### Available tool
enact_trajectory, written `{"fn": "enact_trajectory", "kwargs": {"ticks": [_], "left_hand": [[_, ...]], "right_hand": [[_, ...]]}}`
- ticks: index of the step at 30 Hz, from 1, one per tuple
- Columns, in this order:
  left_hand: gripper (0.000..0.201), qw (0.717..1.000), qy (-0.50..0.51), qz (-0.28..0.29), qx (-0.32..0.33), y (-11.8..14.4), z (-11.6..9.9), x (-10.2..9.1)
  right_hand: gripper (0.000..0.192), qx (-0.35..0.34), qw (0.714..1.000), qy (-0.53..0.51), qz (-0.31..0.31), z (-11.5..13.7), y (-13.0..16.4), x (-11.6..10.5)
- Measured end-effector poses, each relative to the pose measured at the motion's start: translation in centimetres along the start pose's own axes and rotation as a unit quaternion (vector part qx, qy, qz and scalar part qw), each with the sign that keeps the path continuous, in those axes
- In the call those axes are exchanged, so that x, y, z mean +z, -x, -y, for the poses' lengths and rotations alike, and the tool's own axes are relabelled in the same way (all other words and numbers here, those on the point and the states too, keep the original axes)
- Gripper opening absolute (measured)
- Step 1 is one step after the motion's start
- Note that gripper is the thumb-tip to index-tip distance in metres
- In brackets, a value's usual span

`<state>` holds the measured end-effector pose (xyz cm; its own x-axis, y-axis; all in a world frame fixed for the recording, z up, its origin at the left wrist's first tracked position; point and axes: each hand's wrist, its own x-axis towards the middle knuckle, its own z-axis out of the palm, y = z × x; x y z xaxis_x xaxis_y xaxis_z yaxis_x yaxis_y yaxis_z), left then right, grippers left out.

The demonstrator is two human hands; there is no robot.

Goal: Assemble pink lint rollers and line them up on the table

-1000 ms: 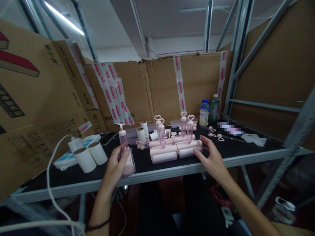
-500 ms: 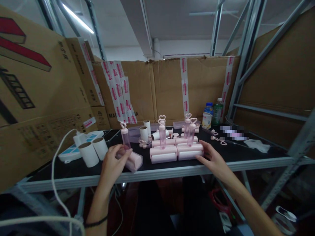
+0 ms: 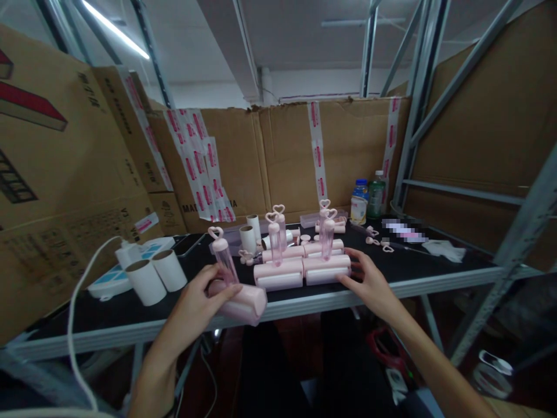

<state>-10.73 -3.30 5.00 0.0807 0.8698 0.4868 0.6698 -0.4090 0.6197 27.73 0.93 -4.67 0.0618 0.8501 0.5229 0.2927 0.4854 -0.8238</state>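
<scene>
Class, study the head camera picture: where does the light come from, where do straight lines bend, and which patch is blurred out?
Head view: a ceiling strip light at upper left glares white; the shelf uprights lean and bow toward the edges, wide-lens distortion; a pixelated patch hides something on the black table; the left hand on the pink roller looks soft.

Your left hand [image 3: 198, 305] grips a pink lint roller [image 3: 237, 299] at the front edge of the black table [image 3: 391, 270], its clear heart-topped handle tilted up and away from you. Your right hand [image 3: 365, 278] lies flat with its fingers touching the right end of a row of finished rollers [image 3: 302, 271], whose handles stand upright. Two white cardboard tubes [image 3: 156, 278] stand to the left, beside a white cable [image 3: 82, 302]. Two drink bottles [image 3: 368, 200] stand at the back against the cardboard wall [image 3: 282, 157].
</scene>
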Motion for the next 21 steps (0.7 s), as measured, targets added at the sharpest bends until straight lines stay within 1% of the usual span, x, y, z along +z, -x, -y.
{"fn": "enact_trajectory", "kwargs": {"ticks": [3,5,8,10,12,15,21], "left_hand": [[0.034,1.000,-0.002,-0.015,0.023,-0.2,-1.2,2.1],[0.036,0.999,0.003,-0.031,0.036,-0.4,-1.6,3.6],[0.036,0.997,0.009,-0.060,0.054,-0.7,-1.6,5.4],[0.036,0.996,0.012,-0.065,0.063,-0.9,-1.2,6.0],[0.039,0.996,0.013,-0.051,0.069,-1.1,-0.8,6.2],[0.041,0.997,0.005,-0.025,0.074,-1.1,-0.5,6.0],[0.040,0.997,-0.017,-0.014,0.077,-0.9,-0.6,5.4]], "right_hand": [[0.057,-0.009,1.000,0.015,-0.002,0.3,0.2,0.1],[0.054,-0.016,1.000,0.019,0.000,0.6,0.4,0.4],[0.052,-0.024,1.000,0.015,0.008,1.2,0.9,1.0],[0.051,-0.027,1.000,0.005,0.014,1.6,1.3,1.7],[0.052,-0.032,0.999,-0.006,0.024,2.0,1.6,2.4],[0.055,-0.046,0.998,-0.006,0.033,2.5,2.0,3.2],[0.055,-0.046,0.998,0.003,0.038,3.1,2.1,3.2]]}}
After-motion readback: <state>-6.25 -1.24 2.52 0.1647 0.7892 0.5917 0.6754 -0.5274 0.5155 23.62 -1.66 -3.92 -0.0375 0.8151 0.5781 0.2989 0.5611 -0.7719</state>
